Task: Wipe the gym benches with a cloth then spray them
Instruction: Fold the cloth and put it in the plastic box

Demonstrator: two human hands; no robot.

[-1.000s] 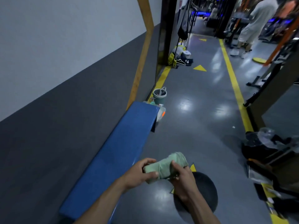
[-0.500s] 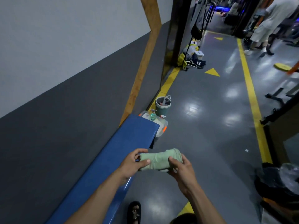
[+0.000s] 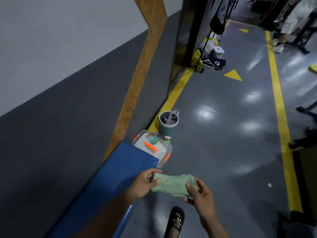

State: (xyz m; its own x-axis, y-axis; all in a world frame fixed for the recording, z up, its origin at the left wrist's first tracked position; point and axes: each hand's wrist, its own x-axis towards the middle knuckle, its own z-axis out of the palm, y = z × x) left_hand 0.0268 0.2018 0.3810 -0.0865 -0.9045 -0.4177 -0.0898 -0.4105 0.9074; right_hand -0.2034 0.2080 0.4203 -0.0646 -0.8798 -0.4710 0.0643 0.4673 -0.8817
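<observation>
Pale green, one rolled cloth [image 3: 172, 185] at lower centre is pinched at each end by the left hand [image 3: 143, 183] and right hand [image 3: 201, 195], beside one blue bench [image 3: 109, 186] cut off lower left, with two bottles [image 3: 153, 139] half-hidden beyond.

Both forearms are bare and sleeveless, and one foot wears a dark open-toed sandal [image 3: 175, 221] with a pale motif.
</observation>
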